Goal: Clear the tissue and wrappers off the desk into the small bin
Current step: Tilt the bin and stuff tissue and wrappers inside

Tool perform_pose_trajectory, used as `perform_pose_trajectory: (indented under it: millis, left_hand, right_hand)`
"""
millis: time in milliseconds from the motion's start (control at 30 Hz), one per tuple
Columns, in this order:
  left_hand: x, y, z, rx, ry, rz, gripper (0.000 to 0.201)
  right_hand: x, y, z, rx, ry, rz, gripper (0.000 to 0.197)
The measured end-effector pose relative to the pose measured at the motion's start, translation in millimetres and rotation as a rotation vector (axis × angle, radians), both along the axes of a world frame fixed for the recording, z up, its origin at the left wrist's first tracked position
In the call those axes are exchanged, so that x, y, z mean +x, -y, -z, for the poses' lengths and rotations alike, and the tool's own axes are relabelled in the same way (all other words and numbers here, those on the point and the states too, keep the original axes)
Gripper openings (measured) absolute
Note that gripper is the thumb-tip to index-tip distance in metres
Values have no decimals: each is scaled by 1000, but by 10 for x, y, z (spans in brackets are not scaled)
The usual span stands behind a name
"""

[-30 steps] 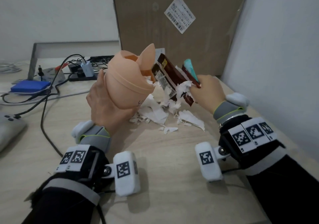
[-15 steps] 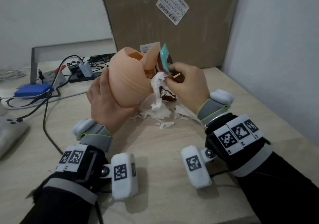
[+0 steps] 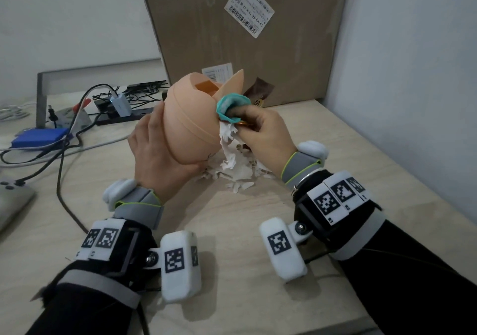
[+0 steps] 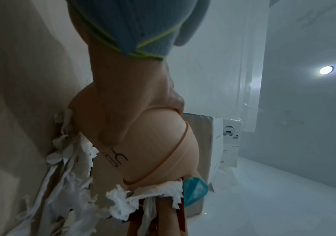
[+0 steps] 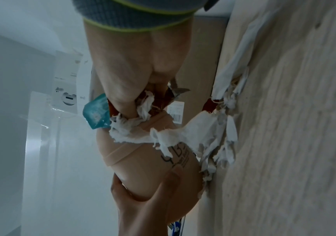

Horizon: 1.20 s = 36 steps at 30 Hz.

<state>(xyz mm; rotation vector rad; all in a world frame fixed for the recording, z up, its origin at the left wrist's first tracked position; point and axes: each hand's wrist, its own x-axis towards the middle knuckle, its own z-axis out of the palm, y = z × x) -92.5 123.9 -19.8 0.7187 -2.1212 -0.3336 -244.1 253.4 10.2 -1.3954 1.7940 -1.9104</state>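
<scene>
Your left hand (image 3: 165,154) has its fingers wrapped round the peach small bin (image 3: 191,125), tilted off the desk (image 3: 232,270) with its flap lid open. Your right hand (image 3: 260,133) is clamped on a bundle of teal wrapper (image 3: 229,107), brown wrapper (image 3: 258,90) and shredded tissue (image 3: 229,138) right at the bin's rim. More tissue scraps (image 3: 240,172) sit underneath; cardboard box (image 3: 245,37) and wall close behind, open desk nearer you.

From my feed the small bin (image 3: 188,123) looked like smooth, matt peach plastic. The tissue (image 3: 233,159) was soft, ragged white paper; the teal wrapper (image 3: 228,106) was glossy film. The tabletop (image 3: 232,231) showed pale, matt wood grain; the far box (image 3: 258,37) was dull brown cardboard.
</scene>
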Motion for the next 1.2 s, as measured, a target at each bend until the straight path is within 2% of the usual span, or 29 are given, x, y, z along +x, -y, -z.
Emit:
perform_pose_trajectory:
  millis: [167,267,433,533,733,867,967,1100,1133,1200]
  left_hand:
    - [5,0,-7,27,-11,-1,124]
    - [0,13,-3,6,2,-2,125]
    - [-5,1,-6,-28,11,27,123]
    - [-19,-11,-14,-66,43,49,123]
    - [-24,-26,-11,-110,84,55,123]
    - [-32,-46,-12,-62,47,73,120]
    - [-32,-60,-6,-24,22,84,119]
    - [-22,-52,5,-3,-1,79,120]
    - [-19,-51,5,8,-11,71,120]
    - [-13,-48,2,33,-24,53,121]
  right_hand:
    - [47,-36,-31,140,153,-160,28]
    - [83,-54,-41,194,235,-219,52]
    - [71,-78,-53,266,182,-121,35]
    - [77,-35,-46,248,152,-91,23]
    - [77,6,24,159,281,-9,18]
    - [107,5,-6,73,289,78,8]
    - [124,21,-4,36,267,129,16]
    - [135,18,0,-15,250,134,6]
    - [130,7,1,-20,248,107,8]
    - [114,11,13,-29,313,5,25]
